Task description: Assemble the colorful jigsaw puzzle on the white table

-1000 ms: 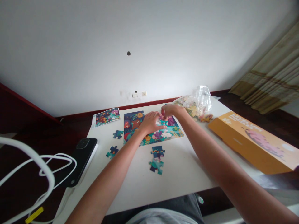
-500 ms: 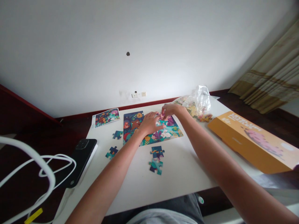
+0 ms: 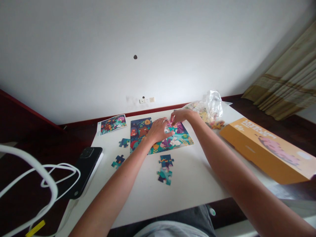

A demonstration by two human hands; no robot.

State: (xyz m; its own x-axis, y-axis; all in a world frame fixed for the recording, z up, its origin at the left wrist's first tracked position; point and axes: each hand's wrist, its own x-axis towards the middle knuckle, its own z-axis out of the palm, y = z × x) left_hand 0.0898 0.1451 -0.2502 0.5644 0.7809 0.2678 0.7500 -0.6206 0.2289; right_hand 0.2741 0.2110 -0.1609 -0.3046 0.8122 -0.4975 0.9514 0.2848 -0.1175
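A mostly assembled jigsaw puzzle lies on the white table, with a white rabbit, a bear and bright plants on it. My left hand rests flat on its upper middle, fingers spread. At the far edge, my right hand is bent downward, its fingers pinched on a pink puzzle piece that they partly cover. I cannot tell whether that piece is seated. Loose puzzle pieces lie in front of the puzzle, and more pieces are on its left.
A picture sheet lies at the back left, above a black phone and a white cable. A clear plastic bag with pieces sits at the back right. An orange puzzle box lies along the right side.
Very little differs. My right hand's fingers have shifted slightly at the pink piece; my left hand stays in place on the puzzle.
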